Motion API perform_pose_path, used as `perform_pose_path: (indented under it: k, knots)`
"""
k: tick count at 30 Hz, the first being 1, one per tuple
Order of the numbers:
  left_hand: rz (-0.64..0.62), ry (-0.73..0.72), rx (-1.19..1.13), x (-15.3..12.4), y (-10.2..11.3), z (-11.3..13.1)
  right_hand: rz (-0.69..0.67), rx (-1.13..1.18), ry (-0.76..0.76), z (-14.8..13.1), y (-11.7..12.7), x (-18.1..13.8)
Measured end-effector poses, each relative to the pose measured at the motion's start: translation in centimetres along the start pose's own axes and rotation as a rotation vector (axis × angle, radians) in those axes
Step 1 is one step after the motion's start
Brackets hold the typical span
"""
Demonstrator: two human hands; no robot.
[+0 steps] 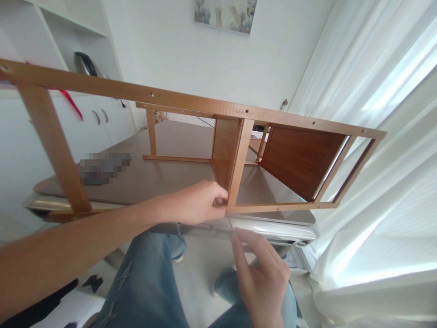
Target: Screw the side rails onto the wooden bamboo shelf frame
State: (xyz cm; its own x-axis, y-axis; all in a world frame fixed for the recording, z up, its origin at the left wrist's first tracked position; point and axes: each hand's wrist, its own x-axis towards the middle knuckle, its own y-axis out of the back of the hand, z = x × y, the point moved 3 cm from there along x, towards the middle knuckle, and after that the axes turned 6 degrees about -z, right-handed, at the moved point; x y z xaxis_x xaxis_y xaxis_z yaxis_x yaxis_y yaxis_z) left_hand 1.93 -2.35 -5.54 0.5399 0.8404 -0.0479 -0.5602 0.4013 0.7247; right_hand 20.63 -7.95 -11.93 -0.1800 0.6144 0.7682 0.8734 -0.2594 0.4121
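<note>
A brown wooden shelf frame (191,101) lies on its side across a table (177,177), with long rails, uprights and dark panels. My left hand (201,201) is closed in a pinch at the foot of the middle upright (239,159), where it meets the near rail (283,207); what it pinches is too small to make out. My right hand (264,273) rises from below with fingers held together, its fingertips at the same joint, holding a thin rod-like tool I can barely see.
White curtains (375,136) hang at the right. White cupboards and shelves (85,68) stand at the left, with a picture (225,13) on the far wall. My legs in blue jeans (146,282) are below the table edge.
</note>
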Motion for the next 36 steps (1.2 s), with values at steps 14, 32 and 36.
perform_pose_path:
  k: [14,32,36]
  knots:
    - [0.003,-0.002,-0.032,-0.07,0.02,0.30,-0.001,0.002,-0.012,-0.76,-0.12,-0.20]
    - [0.010,0.019,0.007,-0.15,0.06,0.34,-0.063,-0.026,0.015,-0.96,-0.54,-0.57]
    - [0.006,0.008,-0.001,-0.07,0.03,0.33,-0.104,-0.020,0.018,-1.02,-0.31,-0.43]
